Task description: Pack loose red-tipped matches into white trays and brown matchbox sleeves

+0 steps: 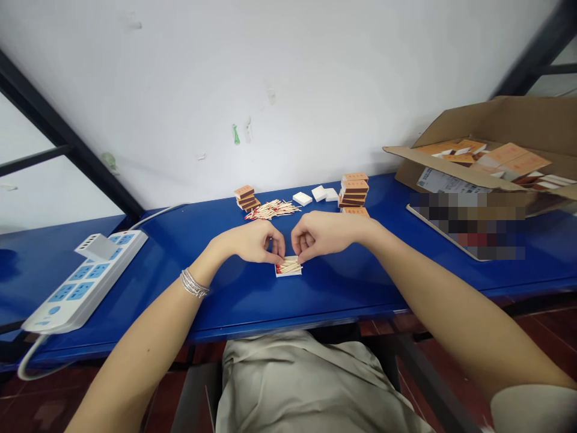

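A small white matchbox tray [289, 275] filled with red-headed matches [290, 265] lies on the blue table in front of me. My left hand [258, 242] has its fingers curled in a pinch at the red-headed end of the matches, by the tray's far left corner. At the far right corner, the closed fingertips of my right hand [322, 234] meet the plain ends. The fingers partly cover the far side of the tray. Beyond my hands is a loose heap of matches [274, 209].
Matchboxes stand in a left stack [246, 197] and a taller right stack [353, 191], with white trays [302, 198] between them. A cardboard box [406, 171] of matchboxes sits on the right. A power strip [85, 282] lies on the left; a wall rises behind.
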